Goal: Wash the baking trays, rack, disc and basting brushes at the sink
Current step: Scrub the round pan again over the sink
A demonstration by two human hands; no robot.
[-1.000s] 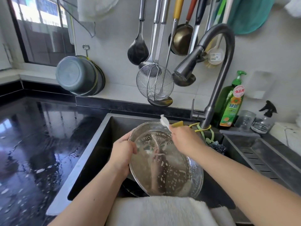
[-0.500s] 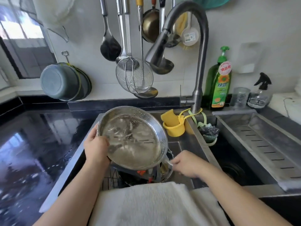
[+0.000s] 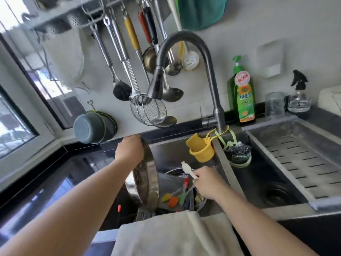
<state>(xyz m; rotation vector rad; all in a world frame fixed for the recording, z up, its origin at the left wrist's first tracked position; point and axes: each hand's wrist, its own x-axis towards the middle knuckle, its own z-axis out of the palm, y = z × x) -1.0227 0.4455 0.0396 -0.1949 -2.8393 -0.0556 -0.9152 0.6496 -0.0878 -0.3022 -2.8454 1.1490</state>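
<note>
Left hand gripping the top rim of one round metal tray, held on edge over the sink. Right hand pinching one white basting brush. Below, three more brushes in a second tray. One faucet; one soap bottle.

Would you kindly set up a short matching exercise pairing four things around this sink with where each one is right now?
Things:
1. round metal tray
2. white brush
3. green soap bottle
4. yellow cup

Places:
A. hung by a loop from the tap's base
B. standing on the counter behind the sink
C. held on edge by the left hand
D. pinched in the right hand

Pairs: 1-C, 2-D, 3-B, 4-A
</note>
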